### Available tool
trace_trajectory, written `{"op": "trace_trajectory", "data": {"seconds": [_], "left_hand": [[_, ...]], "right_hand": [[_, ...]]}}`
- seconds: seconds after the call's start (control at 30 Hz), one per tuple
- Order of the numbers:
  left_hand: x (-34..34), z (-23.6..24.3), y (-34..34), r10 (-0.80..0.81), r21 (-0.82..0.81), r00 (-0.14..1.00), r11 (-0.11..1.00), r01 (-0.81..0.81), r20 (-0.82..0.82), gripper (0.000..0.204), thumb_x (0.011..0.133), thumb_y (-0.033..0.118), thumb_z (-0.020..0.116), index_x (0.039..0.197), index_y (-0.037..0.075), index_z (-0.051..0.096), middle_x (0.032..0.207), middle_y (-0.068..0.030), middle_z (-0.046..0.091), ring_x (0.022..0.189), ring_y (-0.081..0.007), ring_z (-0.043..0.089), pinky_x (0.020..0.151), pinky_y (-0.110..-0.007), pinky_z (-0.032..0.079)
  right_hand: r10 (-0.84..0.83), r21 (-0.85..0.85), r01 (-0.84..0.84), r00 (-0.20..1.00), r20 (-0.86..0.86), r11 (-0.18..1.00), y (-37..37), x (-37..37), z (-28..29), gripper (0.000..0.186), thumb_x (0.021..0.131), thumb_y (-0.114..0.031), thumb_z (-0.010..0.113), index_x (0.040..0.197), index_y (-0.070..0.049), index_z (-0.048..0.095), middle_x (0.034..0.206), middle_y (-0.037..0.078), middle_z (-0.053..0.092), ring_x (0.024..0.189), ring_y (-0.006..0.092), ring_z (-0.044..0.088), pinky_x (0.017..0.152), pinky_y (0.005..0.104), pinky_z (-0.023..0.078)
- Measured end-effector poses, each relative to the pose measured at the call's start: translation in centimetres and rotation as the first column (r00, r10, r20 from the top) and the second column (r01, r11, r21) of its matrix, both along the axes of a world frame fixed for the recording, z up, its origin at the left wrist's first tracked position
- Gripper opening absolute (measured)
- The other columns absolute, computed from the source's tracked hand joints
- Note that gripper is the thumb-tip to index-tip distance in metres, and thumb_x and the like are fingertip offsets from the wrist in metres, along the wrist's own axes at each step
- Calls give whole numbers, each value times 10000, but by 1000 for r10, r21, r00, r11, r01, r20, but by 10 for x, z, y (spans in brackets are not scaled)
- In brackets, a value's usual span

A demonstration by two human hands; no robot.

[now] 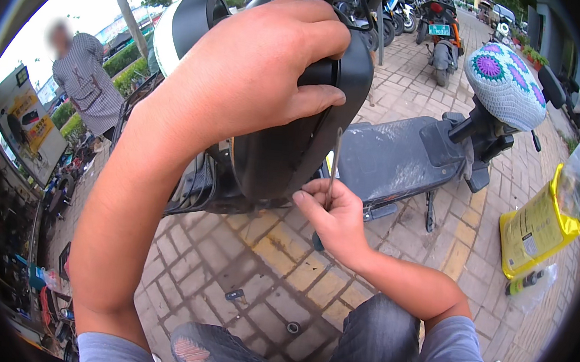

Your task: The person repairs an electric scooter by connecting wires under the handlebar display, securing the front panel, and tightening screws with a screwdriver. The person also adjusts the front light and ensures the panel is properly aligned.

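My left hand is closed over the top of a black panel on a scooter, with fingers curled over its edge. Below it, my right hand holds a screwdriver upright, its metal shaft rising beside the panel's lower part and fingertips near the panel's bottom edge. To the right stretches the scooter's scuffed dark footboard, leading to a steering column topped by a crocheted cover in grey and purple. A small dark object and a metal ring lie on the paving below.
A person stands at left behind a signboard and clutter. A yellow bag and a small bottle sit on the pavers at right. Parked scooters line the background.
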State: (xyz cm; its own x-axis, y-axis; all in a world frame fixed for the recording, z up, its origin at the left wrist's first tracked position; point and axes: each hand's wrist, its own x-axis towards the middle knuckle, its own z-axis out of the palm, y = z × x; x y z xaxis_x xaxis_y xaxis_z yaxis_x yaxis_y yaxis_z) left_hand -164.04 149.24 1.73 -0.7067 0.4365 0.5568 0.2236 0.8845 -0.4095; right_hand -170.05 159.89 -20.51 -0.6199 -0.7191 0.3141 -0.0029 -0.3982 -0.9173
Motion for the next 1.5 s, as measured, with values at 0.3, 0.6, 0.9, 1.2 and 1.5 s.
{"op": "trace_trajectory", "data": {"seconds": [0.3, 0.6, 0.9, 1.2, 1.5], "left_hand": [[1, 19, 25, 193, -119, 971, 977, -177, 143, 294, 684, 179, 755, 842, 27, 560, 873, -115, 561, 862, -312, 568, 725, -370, 468], [2, 24, 31, 180, -104, 971, 981, -164, 160, 308, 721, 249, 736, 739, 31, 519, 766, -105, 517, 771, -313, 558, 657, -392, 459], [-5, 23, 17, 129, -81, 975, 990, -116, 182, 315, 714, 239, 737, 730, 25, 508, 758, -106, 517, 759, -309, 560, 644, -390, 453], [-3, 26, 20, 182, -97, 962, 981, -165, 201, 322, 719, 235, 741, 729, 15, 506, 754, -109, 519, 748, -313, 564, 633, -386, 455], [-2, 25, 32, 199, -110, 963, 977, -181, 183, 323, 719, 241, 741, 730, 16, 509, 756, -115, 517, 755, -319, 562, 652, -395, 455]], "right_hand": [[-94, -51, 83, 955, -282, 995, 5, 5, -23, 160, 951, -154, 554, 973, 1, 584, 639, 61, 521, 574, 173, 505, 549, 322, 426], [24, 173, 59, 897, -441, 983, 24, 0, -49, 186, 965, -179, 519, 906, -5, 547, 648, 195, 538, 571, 360, 539, 544, 404, 439], [67, 249, 31, 924, -375, 968, 23, 3, -43, 248, 986, -199, 484, 888, 12, 569, 626, 129, 529, 556, 199, 512, 554, 354, 442], [323, 238, -360, 929, 179, 902, 33, 10, -28, 308, 996, -248, 479, 886, 23, 576, 655, 38, 539, 608, 113, 495, 555, 310, 430], [254, 261, -215, 959, -126, 941, 27, 1, -26, 295, 1021, -249, 422, 971, 7, 561, 617, -4, 468, 508, 65, 441, 471, 231, 387]]}}
